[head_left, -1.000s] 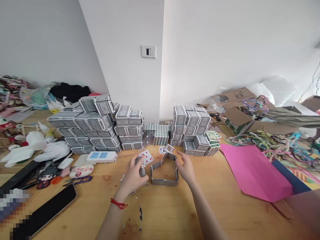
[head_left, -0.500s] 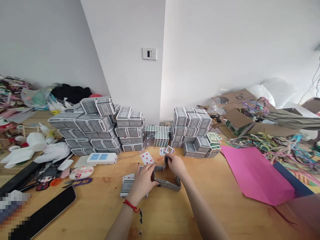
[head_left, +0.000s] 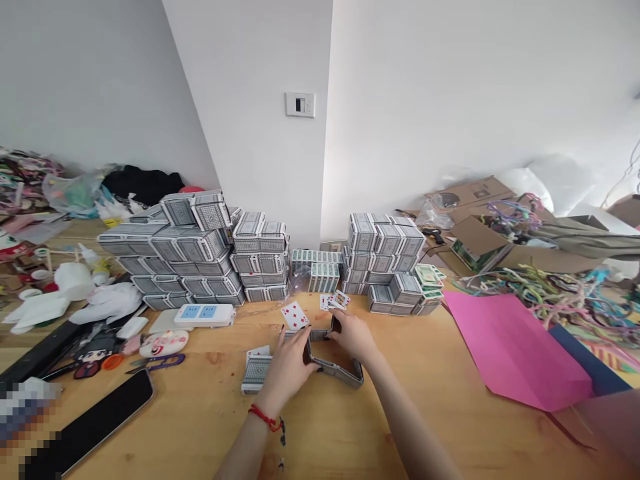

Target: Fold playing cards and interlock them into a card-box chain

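My left hand (head_left: 293, 363), a red string bracelet on its wrist, grips the left side of a strip of grey-backed playing cards (head_left: 341, 373) bent into an angular frame standing on the table. My right hand (head_left: 353, 337) pinches the frame's far right end between thumb and fingers. Under my left wrist, partly hidden, lies a stack of grey-backed cards (head_left: 256, 371). Just beyond my left fingertips a diamond card (head_left: 295, 315) lies face up. Other loose face-up cards (head_left: 336, 300) lie beyond my right hand.
Blocks of folded cards are piled at the back left (head_left: 185, 267) and back right (head_left: 384, 250). Left are a white power strip (head_left: 220, 316), purple-handled scissors (head_left: 163, 362) and a black phone (head_left: 90, 427). Right lie pink paper (head_left: 520, 347) and tangled yarn (head_left: 540, 290).
The far right end of the card frame under my right hand has shifted slightly, and the frame's near side is tilted a little more. Both hands keep their hold.
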Action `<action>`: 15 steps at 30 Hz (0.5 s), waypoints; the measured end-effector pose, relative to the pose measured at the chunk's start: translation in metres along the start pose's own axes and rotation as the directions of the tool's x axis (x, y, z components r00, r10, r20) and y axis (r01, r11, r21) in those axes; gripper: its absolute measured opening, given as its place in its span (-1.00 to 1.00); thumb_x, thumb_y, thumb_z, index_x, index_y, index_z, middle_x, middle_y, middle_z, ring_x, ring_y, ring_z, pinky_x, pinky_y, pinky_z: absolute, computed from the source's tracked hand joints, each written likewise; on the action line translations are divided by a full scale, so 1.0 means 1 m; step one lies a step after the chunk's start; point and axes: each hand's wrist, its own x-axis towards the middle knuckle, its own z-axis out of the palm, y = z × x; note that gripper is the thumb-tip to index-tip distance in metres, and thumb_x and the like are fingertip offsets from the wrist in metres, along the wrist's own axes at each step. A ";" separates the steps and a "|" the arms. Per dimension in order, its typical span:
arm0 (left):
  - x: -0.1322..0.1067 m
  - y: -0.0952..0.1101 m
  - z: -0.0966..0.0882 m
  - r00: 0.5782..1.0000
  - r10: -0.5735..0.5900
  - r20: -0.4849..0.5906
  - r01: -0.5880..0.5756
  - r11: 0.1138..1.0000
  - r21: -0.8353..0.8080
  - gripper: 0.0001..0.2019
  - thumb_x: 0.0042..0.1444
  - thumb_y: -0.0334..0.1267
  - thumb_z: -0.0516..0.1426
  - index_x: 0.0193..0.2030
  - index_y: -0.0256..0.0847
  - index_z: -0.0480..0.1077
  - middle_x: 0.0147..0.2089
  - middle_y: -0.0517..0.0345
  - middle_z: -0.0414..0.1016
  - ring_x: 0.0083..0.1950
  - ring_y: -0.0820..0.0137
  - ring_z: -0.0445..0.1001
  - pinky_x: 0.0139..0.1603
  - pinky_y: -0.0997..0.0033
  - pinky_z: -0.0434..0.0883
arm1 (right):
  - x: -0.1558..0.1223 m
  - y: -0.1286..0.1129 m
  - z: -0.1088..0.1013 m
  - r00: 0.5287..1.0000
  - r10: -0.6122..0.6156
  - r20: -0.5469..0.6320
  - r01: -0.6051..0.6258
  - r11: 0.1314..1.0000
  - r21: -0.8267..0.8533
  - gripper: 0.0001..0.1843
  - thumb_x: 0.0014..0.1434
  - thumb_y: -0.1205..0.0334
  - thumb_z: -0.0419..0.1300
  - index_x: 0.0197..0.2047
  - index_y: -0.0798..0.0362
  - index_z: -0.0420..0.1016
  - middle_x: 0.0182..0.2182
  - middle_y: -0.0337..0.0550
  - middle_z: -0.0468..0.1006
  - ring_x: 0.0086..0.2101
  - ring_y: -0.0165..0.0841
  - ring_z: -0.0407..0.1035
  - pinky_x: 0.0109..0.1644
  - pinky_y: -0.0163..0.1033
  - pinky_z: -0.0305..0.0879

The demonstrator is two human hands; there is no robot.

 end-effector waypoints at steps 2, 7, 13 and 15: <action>0.000 0.001 -0.001 1.000 0.001 0.008 -0.001 1.000 0.011 -0.36 -0.16 -0.31 0.19 0.13 -0.13 0.14 0.11 0.00 0.32 0.15 0.15 0.23 0.23 -0.04 -0.11 | 0.001 -0.001 0.001 1.000 0.025 0.007 -0.024 0.999 -0.047 -0.45 -0.08 0.20 0.23 0.03 -0.12 0.27 -0.14 -0.14 0.51 -0.17 -0.20 0.39 -0.18 -0.24 0.21; 0.000 -0.002 0.002 1.000 0.006 0.024 -0.006 1.000 0.010 -0.34 -0.17 -0.30 0.19 0.15 -0.12 0.12 0.14 0.01 0.29 0.19 0.16 0.17 0.22 0.00 -0.08 | 0.003 -0.003 0.001 0.999 0.046 0.007 -0.045 0.995 -0.094 -0.48 -0.06 0.17 0.22 0.02 -0.06 0.29 -0.23 -0.08 0.55 -0.22 -0.19 0.41 -0.21 -0.23 0.21; -0.005 -0.008 -0.005 0.990 -0.006 0.139 0.001 0.999 0.038 -0.11 -0.22 -0.19 0.22 0.26 -0.11 -0.12 0.26 -0.03 0.08 0.28 0.17 -0.03 0.25 0.01 -0.22 | 0.001 -0.002 -0.001 0.999 0.038 0.026 -0.038 0.999 -0.029 -0.44 -0.08 0.25 0.22 0.04 -0.09 0.27 -0.10 -0.11 0.48 -0.12 -0.18 0.37 -0.13 -0.21 0.21; -0.011 -0.012 -0.015 0.972 -0.098 0.213 0.078 0.992 0.100 0.09 -0.40 -0.07 0.29 0.28 -0.14 -0.20 0.32 -0.09 -0.12 0.32 0.07 -0.24 0.23 -0.05 -0.27 | -0.001 0.003 -0.001 1.000 0.004 0.016 -0.005 0.998 0.069 -0.31 -0.11 0.26 0.24 0.13 -0.08 0.16 0.01 -0.07 0.38 -0.05 -0.16 0.31 -0.08 -0.18 0.20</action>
